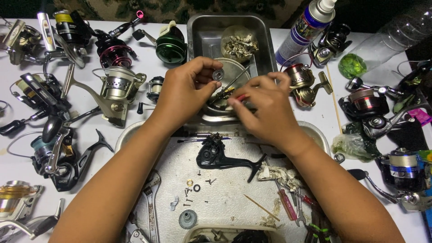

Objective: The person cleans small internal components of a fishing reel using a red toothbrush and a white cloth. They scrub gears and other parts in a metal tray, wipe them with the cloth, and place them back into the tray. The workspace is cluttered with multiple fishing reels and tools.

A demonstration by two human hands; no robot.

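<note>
Between the left fingers (208,76) sits a small bearing (218,74) of bright polished metal. Just behind the fingers the steel pan (202,38) looks brushed and dull-shiny. Below the fingers, the tray (225,198) is pebbled, matt metal, and the reel body (216,157) on it is glossy black plastic. Beside it a rag (281,174) looks like rough, stained cloth

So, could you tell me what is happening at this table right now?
A person is working on fishing reel parts over a metal tray. The left hand pinches a small round gear-like part between its fingertips, while the right hand holds a thin tool over a round metal dish. A stripped black reel body lies on the tray with loose screws, and many whole reels sit around it.
</note>
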